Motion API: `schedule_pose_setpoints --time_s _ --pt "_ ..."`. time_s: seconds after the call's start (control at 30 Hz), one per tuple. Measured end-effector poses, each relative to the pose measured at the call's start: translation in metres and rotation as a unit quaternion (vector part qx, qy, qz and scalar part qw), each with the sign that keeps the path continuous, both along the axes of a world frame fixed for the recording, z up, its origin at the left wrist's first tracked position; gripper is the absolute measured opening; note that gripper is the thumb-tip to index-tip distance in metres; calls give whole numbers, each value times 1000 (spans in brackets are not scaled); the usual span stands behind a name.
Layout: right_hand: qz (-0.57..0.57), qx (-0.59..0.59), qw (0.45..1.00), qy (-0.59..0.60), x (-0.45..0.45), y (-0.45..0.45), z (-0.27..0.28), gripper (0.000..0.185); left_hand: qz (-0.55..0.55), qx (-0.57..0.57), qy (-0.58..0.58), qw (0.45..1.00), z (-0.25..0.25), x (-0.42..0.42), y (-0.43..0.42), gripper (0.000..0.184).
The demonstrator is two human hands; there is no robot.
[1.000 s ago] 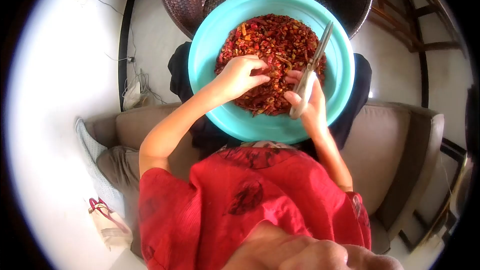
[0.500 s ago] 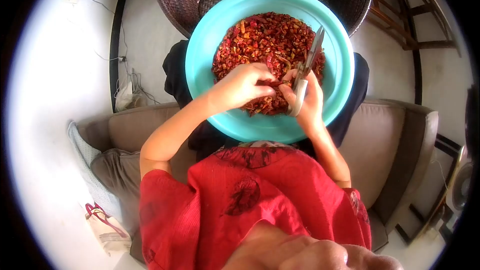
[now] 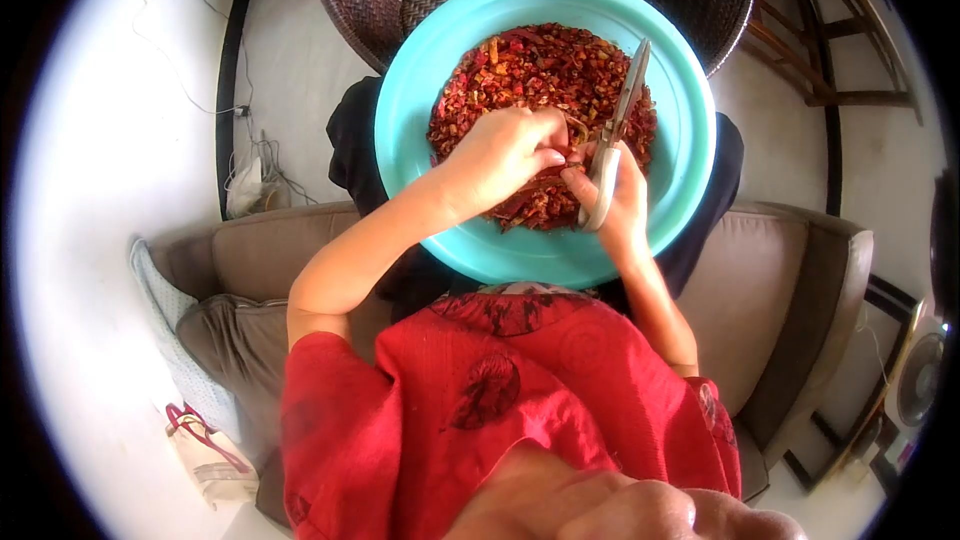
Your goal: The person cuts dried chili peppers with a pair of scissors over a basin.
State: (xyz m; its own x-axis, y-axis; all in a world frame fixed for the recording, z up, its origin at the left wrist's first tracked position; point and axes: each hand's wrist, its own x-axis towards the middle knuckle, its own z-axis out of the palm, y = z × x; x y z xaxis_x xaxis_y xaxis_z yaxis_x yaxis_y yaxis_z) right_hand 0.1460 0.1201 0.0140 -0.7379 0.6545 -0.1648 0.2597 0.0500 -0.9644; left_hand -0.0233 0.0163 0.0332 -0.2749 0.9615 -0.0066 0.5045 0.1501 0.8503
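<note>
From my head-camera view, the right hand (image 3: 627,192) grips scissors (image 3: 629,95); the left hand (image 3: 508,152), fingers bunched on something I can't make out, is nearer it than a second ago. Beneath lie chopped red chillies (image 3: 540,65) in a turquoise basin (image 3: 692,140).

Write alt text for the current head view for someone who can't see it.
A person's right hand holds scissors over a turquoise basin of cut red chillies, while the left hand bends close beside it. A dark woven basket is beyond the basin.
</note>
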Motion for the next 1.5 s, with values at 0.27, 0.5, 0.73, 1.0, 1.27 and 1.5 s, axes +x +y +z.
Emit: schedule_pose_setpoints --time_s 0.27,0.5,0.73,1.0,1.27,1.5 --pt "-30 -72 997 -24 3 3 -1 26 70 97 97 988 -17 24 -8 15" --pt "-39 -77 995 59 -4 2 5 23 14 114 193 975 -12 24 -9 31" --pt "-42 -87 990 99 -6 4 8 22 12 98 148 984 -13 25 -7 26" --pt "75 -97 992 -24 16 19 18 36 202 126 -14 971 -9 7 -22 24" --pt "216 102 945 -225 14 22 50 55 217 130 -6 967 -8 8 -22 19" --pt "238 116 931 -253 7 20 40 55 184 127 73 972 -9 10 -21 13"
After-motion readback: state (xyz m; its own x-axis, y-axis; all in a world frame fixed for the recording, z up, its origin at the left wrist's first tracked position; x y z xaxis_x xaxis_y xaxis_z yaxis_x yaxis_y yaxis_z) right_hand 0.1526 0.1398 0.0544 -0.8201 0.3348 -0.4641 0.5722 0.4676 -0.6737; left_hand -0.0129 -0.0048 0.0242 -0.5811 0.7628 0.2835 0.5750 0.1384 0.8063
